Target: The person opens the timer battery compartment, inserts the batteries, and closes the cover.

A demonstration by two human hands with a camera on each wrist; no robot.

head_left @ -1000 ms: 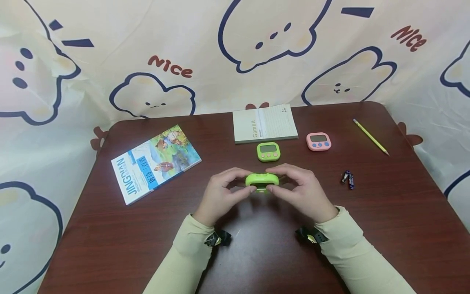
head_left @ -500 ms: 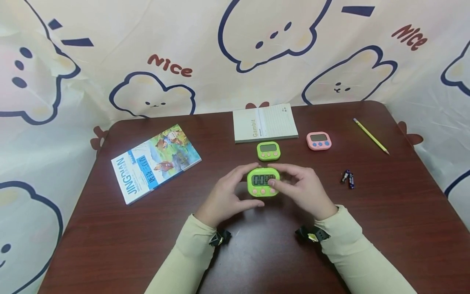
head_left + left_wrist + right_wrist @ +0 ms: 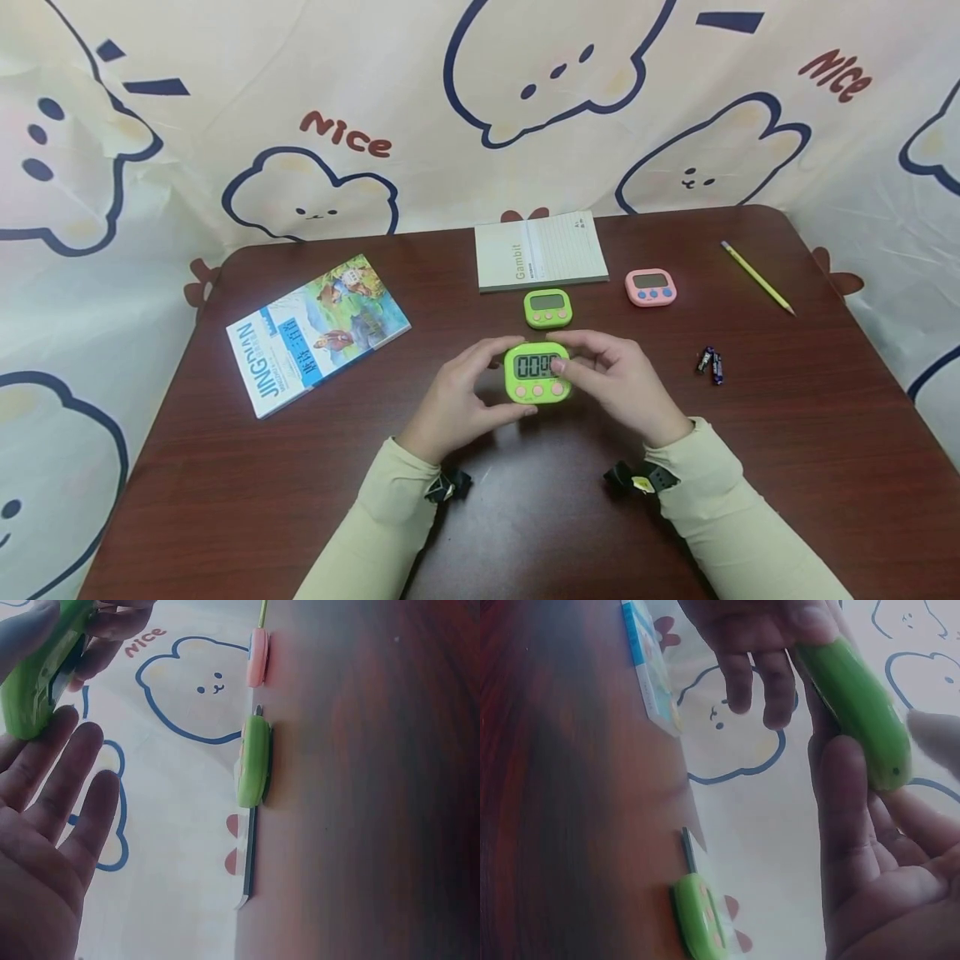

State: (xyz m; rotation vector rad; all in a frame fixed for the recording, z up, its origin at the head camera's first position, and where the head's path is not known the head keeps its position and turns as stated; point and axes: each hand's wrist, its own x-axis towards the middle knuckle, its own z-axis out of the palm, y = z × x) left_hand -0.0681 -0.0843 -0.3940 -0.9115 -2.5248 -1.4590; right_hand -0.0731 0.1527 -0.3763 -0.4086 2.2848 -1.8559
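Observation:
A green digital timer (image 3: 525, 387) is held upright above the table, its screen facing up at the head camera with dark zeros showing. My left hand (image 3: 459, 404) grips its left side, thumb at the lower edge and index finger near the top. The right hand (image 3: 626, 385) pinches the right side, its thumb lying over the end of the screen and hiding the last digits. In the right wrist view the timer (image 3: 859, 712) shows its green edge between both hands. Just behind it a second green timer (image 3: 548, 309) lies on the table with a blank screen.
A pink timer (image 3: 650, 288) and a notebook (image 3: 540, 254) lie at the back. Two small batteries (image 3: 717, 369) and a yellow pencil (image 3: 757, 277) are on the right, a picture-covered book (image 3: 318, 337) on the left. The brown table (image 3: 262, 508) meets a printed curtain (image 3: 420, 92).
The timer has turned from edge-on, with a dark opening toward the camera, to screen up with digits visible. The right thumb has moved onto its face; both hands stay on it.

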